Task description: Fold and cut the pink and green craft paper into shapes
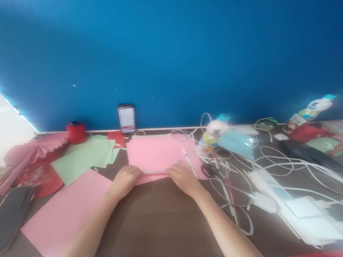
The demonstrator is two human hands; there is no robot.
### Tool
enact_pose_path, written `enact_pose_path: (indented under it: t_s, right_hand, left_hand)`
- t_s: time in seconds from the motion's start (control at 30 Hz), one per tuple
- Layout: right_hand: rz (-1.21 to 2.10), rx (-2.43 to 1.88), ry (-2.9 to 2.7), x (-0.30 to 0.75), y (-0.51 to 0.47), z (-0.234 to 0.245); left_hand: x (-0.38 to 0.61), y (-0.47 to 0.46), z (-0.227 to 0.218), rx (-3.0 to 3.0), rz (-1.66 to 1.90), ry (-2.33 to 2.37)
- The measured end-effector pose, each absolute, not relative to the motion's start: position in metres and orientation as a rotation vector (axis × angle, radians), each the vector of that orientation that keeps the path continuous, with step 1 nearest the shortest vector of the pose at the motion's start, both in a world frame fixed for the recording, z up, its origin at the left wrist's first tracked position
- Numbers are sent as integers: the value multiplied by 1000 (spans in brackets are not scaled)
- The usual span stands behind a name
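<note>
A pink sheet of paper [152,153] lies in front of me, with a narrow folded strip along its near edge. My left hand [127,181] grips the left end of that edge, its fingers closed on the paper. At the right end my right hand [182,178] is closed on the same edge, with its fingertips over the strip. Both thumbs are mostly hidden. More pink paper shows under and to the right of the sheet, where a white pen [189,161] lies beside my right hand.
Left are a loose pink sheet [70,212], green papers [81,158], a pink pleated paper fan [38,149], a red roll [76,132] and a dark tablet-like slab [5,222]. A phone [127,119] leans on the blue wall. Right are scissors [209,170], white cables and a power strip [276,194].
</note>
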State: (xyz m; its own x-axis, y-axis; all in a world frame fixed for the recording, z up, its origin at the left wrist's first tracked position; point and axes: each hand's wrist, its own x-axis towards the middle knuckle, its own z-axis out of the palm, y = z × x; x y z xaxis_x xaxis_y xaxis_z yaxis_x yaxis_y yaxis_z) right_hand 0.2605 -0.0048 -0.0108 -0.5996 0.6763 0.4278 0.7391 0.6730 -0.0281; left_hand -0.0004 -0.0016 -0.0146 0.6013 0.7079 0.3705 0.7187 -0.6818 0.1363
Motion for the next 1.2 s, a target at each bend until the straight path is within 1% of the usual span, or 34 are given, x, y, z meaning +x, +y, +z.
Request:
enact_pose_path:
  t_s: [0.1, 0.2, 0.23, 0.27, 0.37, 0.4, 0.43, 0.5, 0.57, 0.67, 0.8, 0.9, 1.07, 1.13, 1.2]
  right_hand:
    - [-235, -1151, -2472, 256, -8, -4]
    - [-93, -1262, -2477, 256, -19, 21]
    - [42, -1292, -2500, 257, -25, 35]
    - [247, -1321, -2505, 259, -31, 50]
    - [1079, -1182, -2516, 266, -40, 95]
    - [1258, -1105, -2486, 267, -37, 106]
    - [1324, -1082, -2422, 268, -32, 113]
    - [1237, -1175, -2347, 268, -14, 112]
    - [1034, -1316, -2271, 266, 10, 94]
    - [806, -1412, -2261, 264, 40, 54]
    - [645, -1405, -2220, 265, 55, 16]
    - [574, -1401, -2208, 267, 55, 8]
    - [445, -1366, -2317, 269, 54, 8]
    - [309, -1334, -2423, 269, 53, 7]
    - [104, -1274, -2562, 269, 50, 3]
  left_hand:
    - [2, 0, -8, -2743, -617, -1378]
    - [-2, -5, 22, -2888, -629, -1586]
    - [-6, -8, 37, -3036, -598, -1635]
    - [-11, -12, 52, -3235, -539, -1637]
    - [-25, -17, 90, -3738, -441, -1525]
    - [-28, -15, 97, -3848, -480, -1481]
    - [-29, -11, 99, -3861, -606, -1514]
    - [-27, 4, 94, -3641, -772, -1792]
    - [-19, 23, 77, -3410, -787, -1895]
    - [-8, 49, 47, -3324, -690, -1809]
    - [-1, 64, 19, -3193, -658, -1685]
    - [-3, 65, 11, -3148, -662, -1590]
    - [-7, 62, 6, -3020, -589, -1495]
    - [-8, 60, 3, -2963, -505, -1426]
    - [-9, 57, 1, -2912, -400, -1334]
